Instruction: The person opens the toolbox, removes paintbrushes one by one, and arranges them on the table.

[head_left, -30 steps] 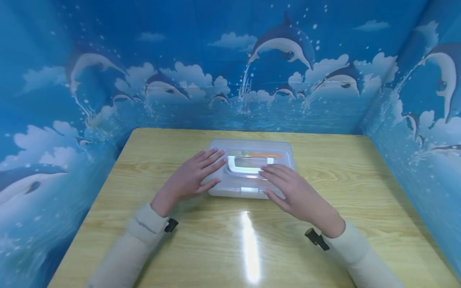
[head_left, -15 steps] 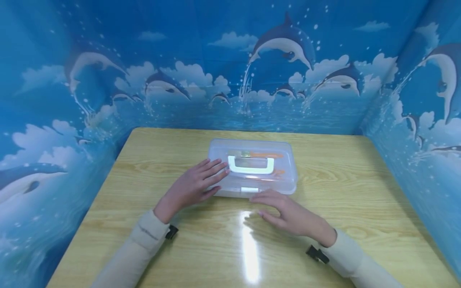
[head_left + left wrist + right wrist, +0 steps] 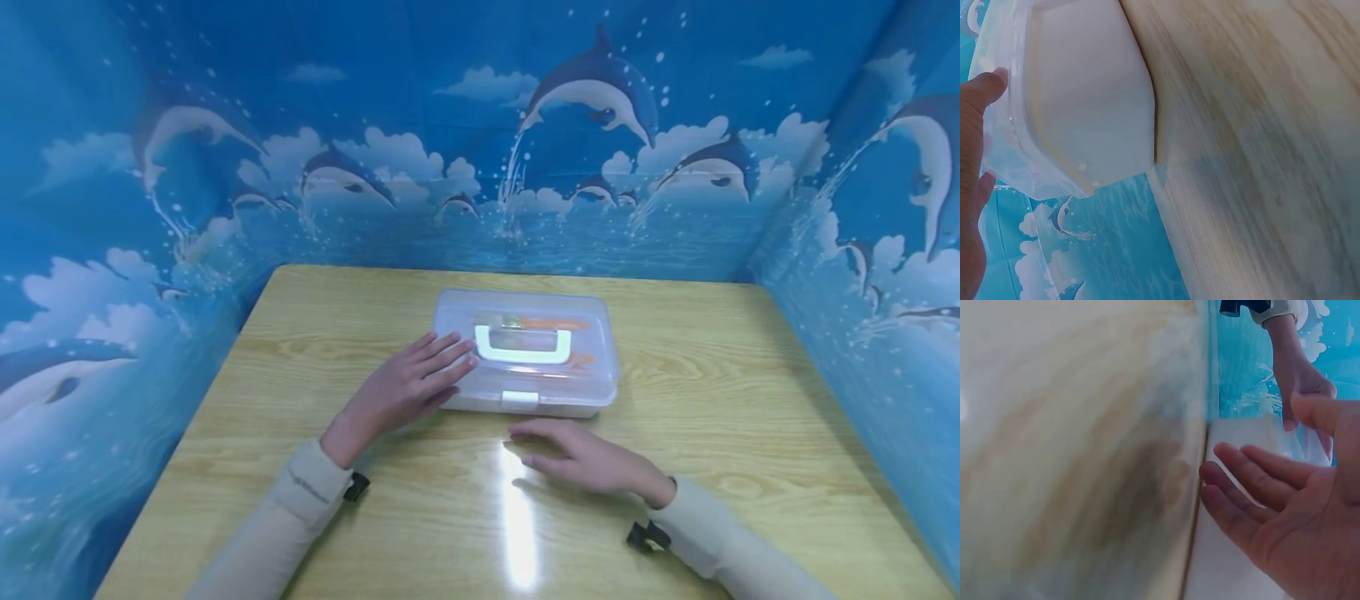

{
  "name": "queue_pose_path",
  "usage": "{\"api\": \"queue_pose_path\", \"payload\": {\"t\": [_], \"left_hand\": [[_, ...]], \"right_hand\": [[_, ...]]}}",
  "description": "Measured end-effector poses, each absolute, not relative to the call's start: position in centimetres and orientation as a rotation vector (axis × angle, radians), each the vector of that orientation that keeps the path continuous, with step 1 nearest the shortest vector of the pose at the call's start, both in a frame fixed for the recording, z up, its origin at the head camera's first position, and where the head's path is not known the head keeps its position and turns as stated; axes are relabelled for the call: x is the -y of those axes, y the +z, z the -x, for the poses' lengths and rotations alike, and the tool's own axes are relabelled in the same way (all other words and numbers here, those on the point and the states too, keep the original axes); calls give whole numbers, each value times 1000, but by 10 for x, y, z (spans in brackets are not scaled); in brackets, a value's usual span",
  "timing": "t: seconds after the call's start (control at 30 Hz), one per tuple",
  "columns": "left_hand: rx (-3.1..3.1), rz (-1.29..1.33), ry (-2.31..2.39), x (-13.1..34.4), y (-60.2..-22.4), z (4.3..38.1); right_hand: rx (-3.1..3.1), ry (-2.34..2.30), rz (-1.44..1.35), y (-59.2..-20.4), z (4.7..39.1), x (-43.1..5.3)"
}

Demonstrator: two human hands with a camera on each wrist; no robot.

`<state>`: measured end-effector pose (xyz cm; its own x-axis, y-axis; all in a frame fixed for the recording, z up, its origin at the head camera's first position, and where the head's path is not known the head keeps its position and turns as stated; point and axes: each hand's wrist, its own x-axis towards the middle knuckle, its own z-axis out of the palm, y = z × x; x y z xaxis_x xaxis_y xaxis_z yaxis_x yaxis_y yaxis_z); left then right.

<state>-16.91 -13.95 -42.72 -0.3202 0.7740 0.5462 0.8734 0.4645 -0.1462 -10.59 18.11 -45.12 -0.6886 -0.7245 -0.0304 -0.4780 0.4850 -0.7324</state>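
Observation:
A translucent plastic storage box (image 3: pixel 540 385) lies on the table with its lid down. Its white carry handle (image 3: pixel 522 356) lies flat on the lid, and a white latch (image 3: pixel 520 400) sits at the middle of the front. Orange items show faintly through the lid. My left hand (image 3: pixel 405 383) rests with fingers extended on the lid's left end; in the left wrist view its thumb (image 3: pixel 988 87) touches the lid's edge. In front of the box, my right hand (image 3: pixel 592 458) hovers over the table with relaxed fingers and holds nothing.
The wood-grain table (image 3: pixel 337 533) carries a bright light reflection in front of the box. Blue dolphin-print cloth (image 3: pixel 420 125) walls in the table at the back and both sides. Dark straps (image 3: pixel 648 537) are worn at the wrists.
My right hand has come off the lid and drawn back toward me, lower in the head view. My left hand has shifted slightly and stays on the box. The box has not moved.

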Motion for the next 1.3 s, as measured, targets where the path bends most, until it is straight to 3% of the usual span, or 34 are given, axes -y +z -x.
{"api": "queue_pose_path", "payload": {"t": [0.53,1.3], "left_hand": [[2147,1340,-256,138,-428,166],[2203,1316,-299,138,-428,164]], "right_hand": [[-2256,-1394,513,-456,115,-170],[-1975,-1738,149,-467,114,-161]]}}
